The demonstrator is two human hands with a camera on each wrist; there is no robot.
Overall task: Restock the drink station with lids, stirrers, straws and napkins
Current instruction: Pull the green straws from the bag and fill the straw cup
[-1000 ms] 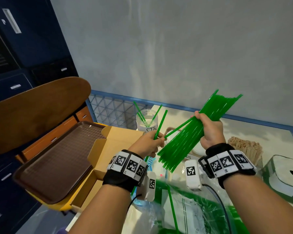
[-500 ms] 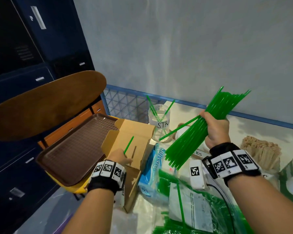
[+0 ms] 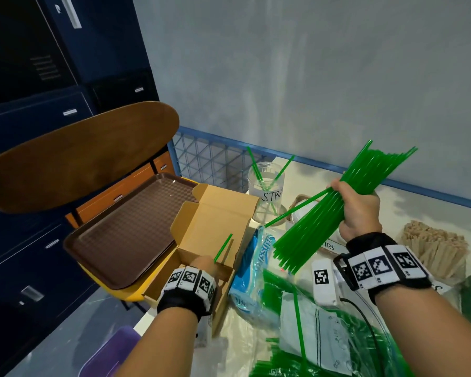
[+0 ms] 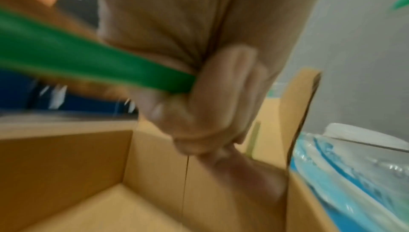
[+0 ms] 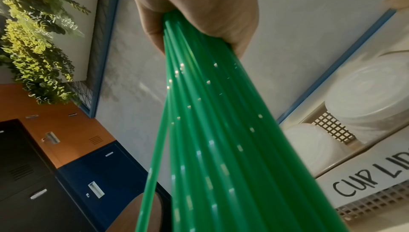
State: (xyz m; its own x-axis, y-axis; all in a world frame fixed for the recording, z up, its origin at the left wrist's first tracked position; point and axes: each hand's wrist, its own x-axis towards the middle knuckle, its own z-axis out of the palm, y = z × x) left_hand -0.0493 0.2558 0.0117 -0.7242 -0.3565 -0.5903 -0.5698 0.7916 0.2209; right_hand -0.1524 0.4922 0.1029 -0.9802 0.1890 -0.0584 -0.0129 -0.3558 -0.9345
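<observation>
My right hand point(image 3: 358, 206) grips a thick bundle of green straws point(image 3: 326, 216) slanted above the table; the right wrist view shows the bundle point(image 5: 212, 139) running out of the fist point(image 5: 199, 8). My left hand point(image 3: 201, 263) holds a single green straw point(image 3: 223, 248) down inside an open cardboard box point(image 3: 212, 221); in the blurred left wrist view the fingers point(image 4: 210, 106) are curled round that straw point(image 4: 88, 57). A clear jar labelled for straws point(image 3: 267, 191) stands behind the box with a few straws in it.
A brown tray point(image 3: 125, 229) lies on a chair point(image 3: 74, 156) at the left. A blue napkin pack point(image 3: 252, 270), a plastic bag of straws point(image 3: 324, 336), wooden stirrers point(image 3: 433, 248) and a cup lids basket point(image 5: 363, 110) crowd the table. A blue-railed wall lies behind.
My left hand pulled one straw from the bundle and moved down and left into the cardboard box. The right hand kept its grip on the bundle.
</observation>
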